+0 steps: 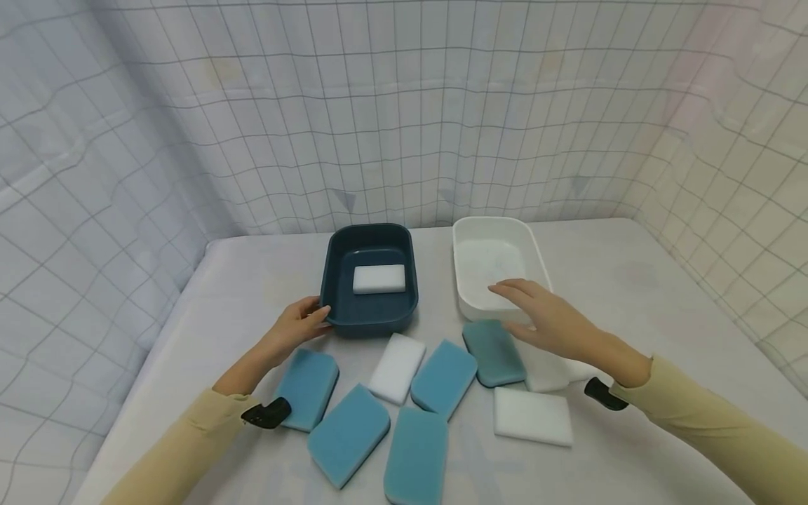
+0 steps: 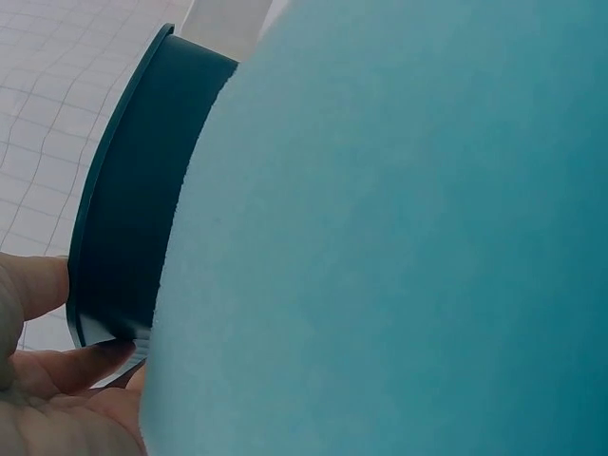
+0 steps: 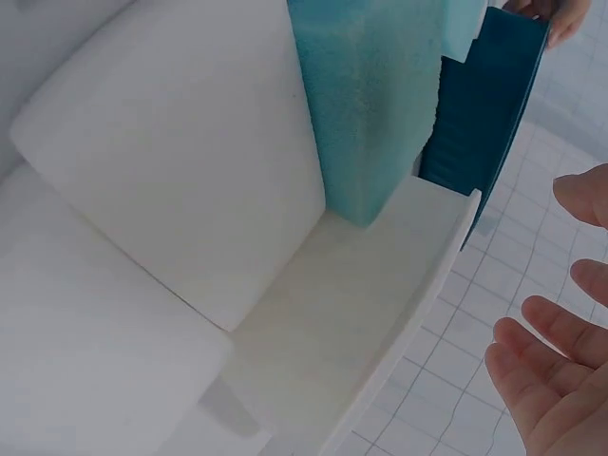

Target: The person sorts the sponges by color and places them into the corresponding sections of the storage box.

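While the right hand (image 1: 552,319) hovers wide, the left hand (image 1: 298,327) grips the dark tub (image 1: 371,327) at eight o'clock. Sponges (image 1: 445,376) lie nearby.

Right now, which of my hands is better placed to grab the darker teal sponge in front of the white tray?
Probably your right hand: it's empty and close to the darker teal sponge. Your left hand is farther off and holding the dark blue tray.

Place: draped booth (image 1: 726,175) | grid-patterned fabric walls (image 1: 404,105) | white tabletop (image 1: 600,266)
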A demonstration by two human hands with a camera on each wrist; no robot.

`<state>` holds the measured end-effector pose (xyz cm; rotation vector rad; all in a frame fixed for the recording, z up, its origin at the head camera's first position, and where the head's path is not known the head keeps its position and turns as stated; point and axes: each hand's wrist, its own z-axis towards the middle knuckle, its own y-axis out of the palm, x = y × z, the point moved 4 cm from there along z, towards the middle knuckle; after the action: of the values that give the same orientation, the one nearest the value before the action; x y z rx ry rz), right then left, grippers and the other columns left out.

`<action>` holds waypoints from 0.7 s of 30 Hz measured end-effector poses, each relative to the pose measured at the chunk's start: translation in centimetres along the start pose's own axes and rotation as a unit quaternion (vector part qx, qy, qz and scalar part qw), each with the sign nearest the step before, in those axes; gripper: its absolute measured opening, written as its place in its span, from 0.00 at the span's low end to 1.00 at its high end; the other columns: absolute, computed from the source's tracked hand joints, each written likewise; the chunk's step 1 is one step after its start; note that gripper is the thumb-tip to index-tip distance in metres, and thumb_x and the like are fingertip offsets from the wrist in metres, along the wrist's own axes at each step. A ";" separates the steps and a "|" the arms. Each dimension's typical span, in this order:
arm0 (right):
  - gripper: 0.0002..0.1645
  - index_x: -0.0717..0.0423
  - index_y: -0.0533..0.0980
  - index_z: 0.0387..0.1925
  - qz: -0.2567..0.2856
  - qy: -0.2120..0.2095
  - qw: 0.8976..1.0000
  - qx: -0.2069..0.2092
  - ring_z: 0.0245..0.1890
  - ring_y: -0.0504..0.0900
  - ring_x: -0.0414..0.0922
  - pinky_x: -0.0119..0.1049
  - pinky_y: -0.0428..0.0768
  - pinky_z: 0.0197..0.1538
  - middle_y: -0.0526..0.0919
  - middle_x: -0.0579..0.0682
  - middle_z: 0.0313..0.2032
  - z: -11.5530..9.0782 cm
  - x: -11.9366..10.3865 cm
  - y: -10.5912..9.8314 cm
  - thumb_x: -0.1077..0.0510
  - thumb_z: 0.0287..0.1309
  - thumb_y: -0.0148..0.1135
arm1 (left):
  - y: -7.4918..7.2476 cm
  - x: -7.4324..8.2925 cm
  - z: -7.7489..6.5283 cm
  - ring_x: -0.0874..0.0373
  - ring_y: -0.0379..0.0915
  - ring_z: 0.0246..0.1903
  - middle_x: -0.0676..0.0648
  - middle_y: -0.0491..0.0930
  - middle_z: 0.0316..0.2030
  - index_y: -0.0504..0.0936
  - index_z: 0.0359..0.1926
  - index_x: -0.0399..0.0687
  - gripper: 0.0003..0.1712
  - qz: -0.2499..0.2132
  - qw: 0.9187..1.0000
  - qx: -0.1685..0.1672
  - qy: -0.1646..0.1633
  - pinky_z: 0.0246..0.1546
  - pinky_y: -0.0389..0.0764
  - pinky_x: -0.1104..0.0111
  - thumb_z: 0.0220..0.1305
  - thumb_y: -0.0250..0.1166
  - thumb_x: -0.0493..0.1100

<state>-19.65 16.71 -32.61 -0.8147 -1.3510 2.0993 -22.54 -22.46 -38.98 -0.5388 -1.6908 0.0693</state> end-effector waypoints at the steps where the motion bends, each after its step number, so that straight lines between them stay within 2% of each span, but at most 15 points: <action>1: 0.34 0.57 0.67 0.62 -0.001 -0.002 1.000 0.002 0.58 0.74 0.52 0.45 0.81 0.52 0.72 0.56 0.59 -0.2 0.0 0.0 0.58 0.53 0.66 | 0.0 0.0 0.0 0.35 0.61 0.64 0.27 0.54 0.67 0.48 0.70 0.29 0.33 -0.001 1.000 0.001 -0.001 0.60 0.71 0.53 0.73 0.45 0.45; 11: 0.36 0.56 0.66 0.63 -0.005 0.019 1.000 -0.020 0.60 0.72 0.52 0.47 0.78 0.57 0.72 0.55 0.60 -2.6 0.6 0.3 0.58 0.52 0.66 | 0.3 -0.1 -0.1 0.34 0.60 0.64 0.26 0.54 0.67 0.48 0.70 0.29 0.33 -0.004 1.000 0.001 0.000 0.60 0.72 0.54 0.74 0.45 0.45; 21: 0.38 0.57 0.66 0.62 -0.016 -0.005 1.000 -0.008 0.57 0.74 0.50 0.45 0.81 0.52 0.74 0.54 0.58 -5.5 0.4 0.2 0.58 0.48 0.69 | 0.9 0.3 -0.6 0.34 0.59 0.65 0.26 0.52 0.68 0.47 0.70 0.28 0.33 -0.006 1.000 -0.001 -0.001 0.60 0.72 0.54 0.74 0.45 0.44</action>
<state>-16.02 20.26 -34.70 -0.7845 -1.3790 2.0732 -21.74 -21.72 -38.91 -0.5291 -1.6961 0.0590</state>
